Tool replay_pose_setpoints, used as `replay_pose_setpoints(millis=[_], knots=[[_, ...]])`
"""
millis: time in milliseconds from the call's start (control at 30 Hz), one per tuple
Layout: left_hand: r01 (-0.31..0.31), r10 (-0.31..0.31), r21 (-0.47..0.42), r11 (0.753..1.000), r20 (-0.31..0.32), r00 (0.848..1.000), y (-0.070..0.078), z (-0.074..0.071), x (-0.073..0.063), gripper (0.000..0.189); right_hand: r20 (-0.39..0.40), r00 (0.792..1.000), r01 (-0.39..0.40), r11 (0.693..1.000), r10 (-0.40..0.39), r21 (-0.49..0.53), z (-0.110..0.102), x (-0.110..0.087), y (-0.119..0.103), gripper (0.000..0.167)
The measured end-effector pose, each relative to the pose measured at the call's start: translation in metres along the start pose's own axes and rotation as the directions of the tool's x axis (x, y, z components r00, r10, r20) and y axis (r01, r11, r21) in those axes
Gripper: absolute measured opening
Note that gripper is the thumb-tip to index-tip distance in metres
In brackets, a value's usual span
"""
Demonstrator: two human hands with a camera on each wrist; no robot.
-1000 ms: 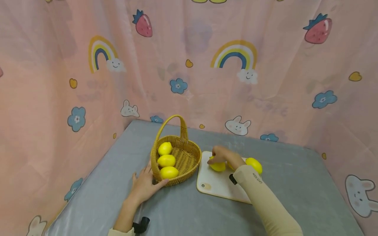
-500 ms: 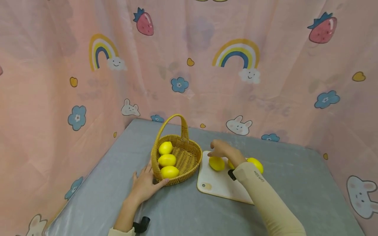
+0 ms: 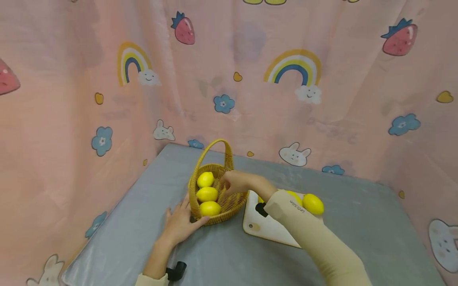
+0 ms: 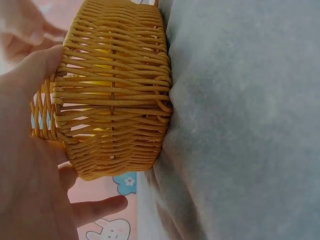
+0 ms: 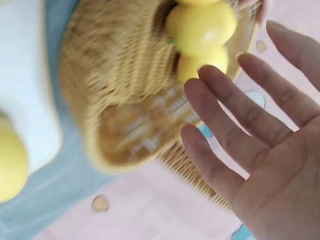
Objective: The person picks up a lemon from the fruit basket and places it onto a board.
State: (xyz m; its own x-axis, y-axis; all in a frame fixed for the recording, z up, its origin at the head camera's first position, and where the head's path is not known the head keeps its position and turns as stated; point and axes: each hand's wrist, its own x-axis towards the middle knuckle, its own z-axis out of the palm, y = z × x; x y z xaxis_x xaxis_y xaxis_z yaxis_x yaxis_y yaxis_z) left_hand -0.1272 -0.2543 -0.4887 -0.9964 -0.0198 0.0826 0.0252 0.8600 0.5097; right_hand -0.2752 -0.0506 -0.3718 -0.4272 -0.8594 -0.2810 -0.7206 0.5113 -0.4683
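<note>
A yellow wicker basket (image 3: 229, 214) with a tall arched handle stands on the table in the head view. Three lemons (image 3: 207, 194) lie in a row along its left side. My left hand (image 3: 179, 224) touches the basket from the near left, thumb along the rim and fingers spread against the outer wall. Over the basket's right part hovers my right hand (image 3: 237, 182); the right wrist view shows its fingers (image 5: 220, 130) extended and holding nothing. To the right, a white cutting board (image 3: 266, 226) carries more lemons (image 3: 313, 204), partly hidden behind my right forearm.
The grey-covered table (image 3: 211, 258) ends at a pink patterned curtain (image 3: 250, 119), which hangs behind and along both sides. The basket's handle (image 3: 200, 163) arches up beside my right hand. A narrow strip of table separates basket and board.
My right hand has moved left from a lemon on the board to above the basket, leaving that lemon behind. The left hand stays at the basket. The head view shifts slightly.
</note>
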Motion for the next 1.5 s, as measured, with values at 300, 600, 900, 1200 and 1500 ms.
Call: replay_pose_setpoints(millis=[300, 600, 900, 1200, 1500], knots=[[-0.006, 0.007, 0.012, 1.0, -0.011, 1.0, 0.001, 0.0, 0.002, 0.088, 0.146, 0.989, 0.039, 0.999, -0.041, 0.013, 0.011, 0.033, -0.037, 0.035], [0.0, 0.0, -0.004, 1.0, -0.007, 1.0, 0.0, 0.001, 0.0, 0.086, 0.161, 0.987, -0.009, 1.0, 0.008, 0.003, 0.023, 0.051, -0.042, 0.032], [0.003, -0.003, -0.01, 1.0, -0.008, 1.0, -0.002, 0.003, 0.001, 0.085, 0.179, 0.984, -0.011, 1.0, 0.013, -0.008, 0.025, 0.057, -0.039, 0.032], [-0.001, 0.001, -0.019, 1.0, -0.02, 1.0, -0.003, 0.002, 0.002, 0.083, 0.236, 0.971, -0.024, 1.0, 0.023, 0.003, 0.031, 0.062, -0.038, 0.043], [-0.002, 0.002, -0.034, 0.999, -0.01, 1.0, -0.003, 0.001, 0.0, 0.084, 0.278, 0.959, -0.039, 0.997, 0.054, -0.061, 0.044, 0.066, -0.028, 0.055]])
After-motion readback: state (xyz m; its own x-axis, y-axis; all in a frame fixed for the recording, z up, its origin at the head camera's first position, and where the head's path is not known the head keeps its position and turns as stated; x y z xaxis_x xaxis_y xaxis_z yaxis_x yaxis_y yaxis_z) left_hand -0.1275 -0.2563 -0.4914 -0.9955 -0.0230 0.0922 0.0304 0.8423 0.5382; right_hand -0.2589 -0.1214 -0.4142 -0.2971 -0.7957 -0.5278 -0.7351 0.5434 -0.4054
